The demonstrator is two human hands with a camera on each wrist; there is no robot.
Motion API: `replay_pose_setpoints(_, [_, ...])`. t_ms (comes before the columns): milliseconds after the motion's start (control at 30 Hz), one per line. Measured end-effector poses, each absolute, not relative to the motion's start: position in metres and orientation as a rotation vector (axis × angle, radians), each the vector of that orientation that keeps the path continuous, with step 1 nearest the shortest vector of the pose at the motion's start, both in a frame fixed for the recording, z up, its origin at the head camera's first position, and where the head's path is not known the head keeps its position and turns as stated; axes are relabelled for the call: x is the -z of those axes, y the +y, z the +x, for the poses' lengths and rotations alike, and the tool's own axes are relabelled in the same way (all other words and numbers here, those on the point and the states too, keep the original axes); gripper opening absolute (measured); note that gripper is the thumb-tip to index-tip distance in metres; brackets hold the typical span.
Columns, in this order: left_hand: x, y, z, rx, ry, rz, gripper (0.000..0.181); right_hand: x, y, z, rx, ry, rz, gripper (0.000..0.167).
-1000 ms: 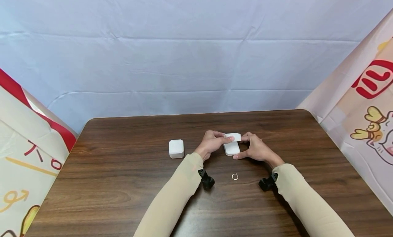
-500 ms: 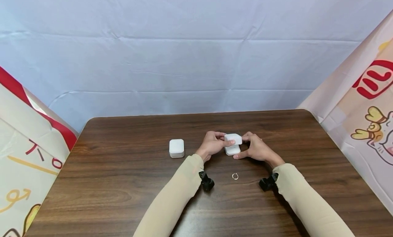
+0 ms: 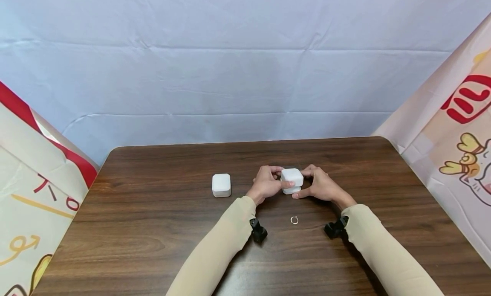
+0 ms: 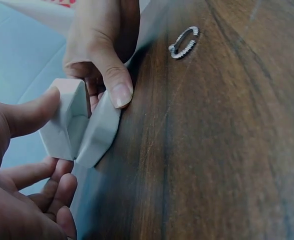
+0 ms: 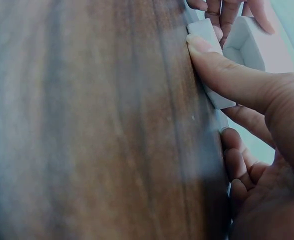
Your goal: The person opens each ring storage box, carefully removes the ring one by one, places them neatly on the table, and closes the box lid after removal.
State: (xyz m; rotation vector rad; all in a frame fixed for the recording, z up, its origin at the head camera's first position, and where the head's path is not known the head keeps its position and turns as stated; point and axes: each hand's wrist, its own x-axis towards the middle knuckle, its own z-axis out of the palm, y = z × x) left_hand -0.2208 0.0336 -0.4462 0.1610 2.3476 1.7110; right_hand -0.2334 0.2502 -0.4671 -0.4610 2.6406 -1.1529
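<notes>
In the head view a white jewelry box (image 3: 292,177) sits between both hands, its hinged lid tilted part way over the base. My left hand (image 3: 265,185) pinches the lid (image 4: 57,122), thumb on its front and fingers behind. My right hand (image 3: 322,187) holds the base (image 4: 100,132) on the table, its thumb (image 5: 212,57) pressed along the front edge. A gap between lid and base shows the pale inside; the rest of the interior is hidden. Nearer to me on the table lies a small silvery sparkling ring (image 4: 185,50), with a break in its circle.
A second white box (image 3: 221,185), its lid down, stands left of my left hand. The brown wooden table (image 3: 153,227) ends at a rounded back edge, with a pale cloth (image 3: 230,74) hanging behind. Printed cloths hang on both sides.
My left hand has swung the box's lid from nearly upright forward and down over the base. My right hand stays on the base. The ring and second box have not moved.
</notes>
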Motion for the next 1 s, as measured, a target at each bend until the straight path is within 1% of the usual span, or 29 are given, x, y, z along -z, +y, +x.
replay_pose_setpoints(200, [0.4453, 0.0322, -0.2171, -1.606, 2.466, 0.232, 0.048, 0.4669, 0.2507, -0.2331, 1.16, 2.634, -0.456, 0.075])
replay_pose_setpoints(400, [0.4467, 0.0327, -0.215, -1.541, 2.519, 0.243, 0.051, 0.4651, 0.2496, -0.2323, 1.166, 2.633, -0.454, 0.076])
replay_pose_setpoints(1000, [0.449, 0.0339, -0.2108, -1.475, 2.606, 0.269, 0.051, 0.4647, 0.2486, -0.2326, 1.149, 2.65, -0.458, 0.077])
